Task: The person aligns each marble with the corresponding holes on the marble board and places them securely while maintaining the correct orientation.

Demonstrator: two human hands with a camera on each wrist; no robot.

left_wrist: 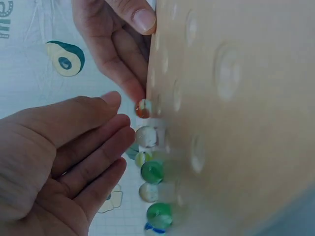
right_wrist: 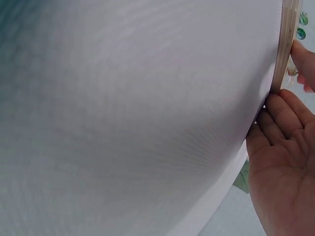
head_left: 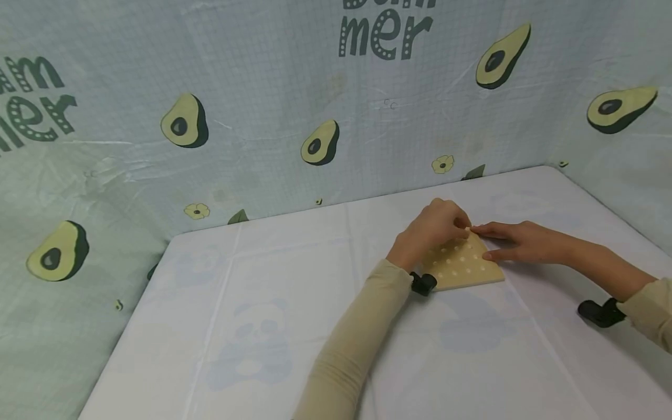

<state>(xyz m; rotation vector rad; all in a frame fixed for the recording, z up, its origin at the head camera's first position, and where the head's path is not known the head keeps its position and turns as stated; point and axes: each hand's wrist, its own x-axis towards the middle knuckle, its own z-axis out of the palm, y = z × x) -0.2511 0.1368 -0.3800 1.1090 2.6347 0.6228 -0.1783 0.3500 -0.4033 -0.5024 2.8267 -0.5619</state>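
Note:
A light wooden board (head_left: 467,269) with rows of round hollows lies on the table, to the right of centre. Glass marbles (left_wrist: 152,172), several in number, sit in a line along it; green, clear and orange ones show in the left wrist view. My left hand (head_left: 433,227) is over the board's far side, its thumb and fingertips close to the orange marble (left_wrist: 143,108) and a clear marble (left_wrist: 146,136), pinching neither. My right hand (head_left: 532,242) rests against the right side of the board, fingers extended to its far corner and thumb lower on the edge.
A white cloth with faint panda prints covers the table (head_left: 252,280). Behind it hangs a pale curtain (head_left: 252,116) printed with avocados, which also closes off the left and right sides. A black wrist camera (head_left: 422,283) sits close to the board's near-left corner.

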